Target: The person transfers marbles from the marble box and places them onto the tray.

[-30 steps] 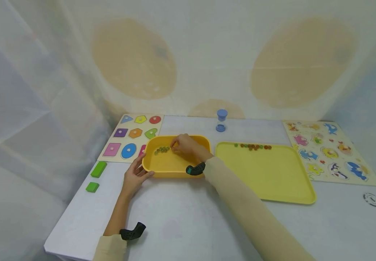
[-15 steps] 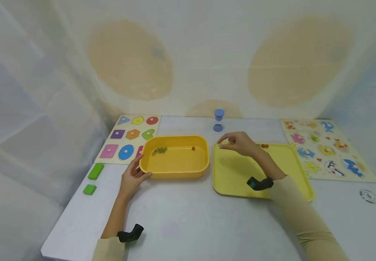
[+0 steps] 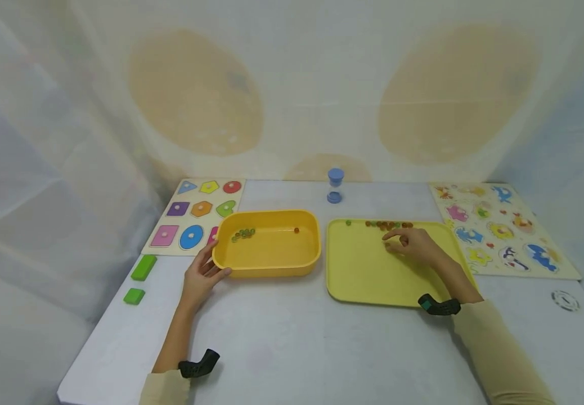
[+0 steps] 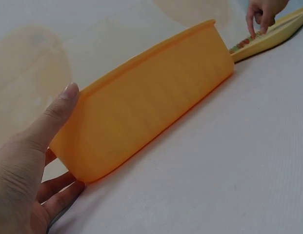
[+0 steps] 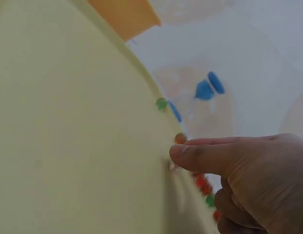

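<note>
- Beads point(image 3: 385, 226), red-brown and green, lined along the far edge of the yellow-green tray point(image 3: 368, 275).
- One green bead point(image 3: 348, 223) apart from that line, near the tray's far left corner.
- Right hand point(image 3: 416, 246) over the tray just beside the line, thumb and index fingers apart; cannot tell whether touching any bead.
- Left hand point(image 3: 201, 283) gripping the left end of the yellow tub point(image 3: 272, 250), thumb at the near side.
- Inside the tub, mostly green cluster point(image 3: 243, 233) leftward, red bead point(image 3: 296, 230) rightward.
- On the white bench point(image 3: 292, 337), upright blue hourglass point(image 3: 336, 175), two puzzle boards point(image 3: 485, 232), green blocks point(image 3: 143, 268).
</note>
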A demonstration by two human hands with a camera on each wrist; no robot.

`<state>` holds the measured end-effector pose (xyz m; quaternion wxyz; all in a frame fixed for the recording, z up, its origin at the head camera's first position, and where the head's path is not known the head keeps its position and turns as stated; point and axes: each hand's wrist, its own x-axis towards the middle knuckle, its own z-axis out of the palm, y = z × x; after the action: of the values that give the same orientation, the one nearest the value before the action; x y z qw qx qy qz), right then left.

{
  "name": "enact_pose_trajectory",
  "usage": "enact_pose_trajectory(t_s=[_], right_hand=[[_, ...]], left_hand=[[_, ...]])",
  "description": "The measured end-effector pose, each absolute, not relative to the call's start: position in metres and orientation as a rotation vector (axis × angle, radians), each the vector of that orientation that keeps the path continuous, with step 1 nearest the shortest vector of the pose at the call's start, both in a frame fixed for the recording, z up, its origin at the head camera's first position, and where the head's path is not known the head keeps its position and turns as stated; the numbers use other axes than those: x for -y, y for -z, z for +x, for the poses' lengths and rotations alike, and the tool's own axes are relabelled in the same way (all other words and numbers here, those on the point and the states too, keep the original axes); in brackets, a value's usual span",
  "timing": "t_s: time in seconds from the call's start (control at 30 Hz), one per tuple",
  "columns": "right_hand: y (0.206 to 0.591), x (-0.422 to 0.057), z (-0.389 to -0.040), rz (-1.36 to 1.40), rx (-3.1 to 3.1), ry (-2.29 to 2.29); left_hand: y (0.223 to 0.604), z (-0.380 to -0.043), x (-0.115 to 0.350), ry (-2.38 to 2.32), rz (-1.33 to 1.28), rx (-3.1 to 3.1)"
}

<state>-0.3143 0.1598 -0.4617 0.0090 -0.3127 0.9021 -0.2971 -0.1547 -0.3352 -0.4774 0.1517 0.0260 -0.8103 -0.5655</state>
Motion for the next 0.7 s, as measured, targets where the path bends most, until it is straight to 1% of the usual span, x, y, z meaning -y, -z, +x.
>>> enact_pose_trajectory(t_s=[0.1, 0.17, 0.3, 0.4, 0.57, 0.7], right_hand=[[0.445, -0.143, -0.314, -1.052, -2.840, 0.982], [0.428, -0.122, -0.315, -1.118, -2.832, 1.044], [0.395, -0.063, -0.318, -1.269, -2.733, 1.179], [0.378, -0.011, -0.321, -1.352, -2.631, 1.242], [0.377, 0.068, -0.328, -1.423, -2.534, 1.217], [0.389, 0.111, -0.334, -1.384, -2.500, 1.096]], left_hand=[[0.478, -0.154, 0.336, 1.610, 0.074, 2.336], [0.478, -0.154, 0.337, 1.600, 0.070, 2.335], [0.478, -0.155, 0.338, 1.595, 0.062, 2.332], [0.476, -0.154, 0.337, 1.606, 0.054, 2.330], [0.467, -0.150, 0.332, 1.660, 0.027, 2.301], [0.459, -0.148, 0.325, 1.649, 0.023, 2.314]])
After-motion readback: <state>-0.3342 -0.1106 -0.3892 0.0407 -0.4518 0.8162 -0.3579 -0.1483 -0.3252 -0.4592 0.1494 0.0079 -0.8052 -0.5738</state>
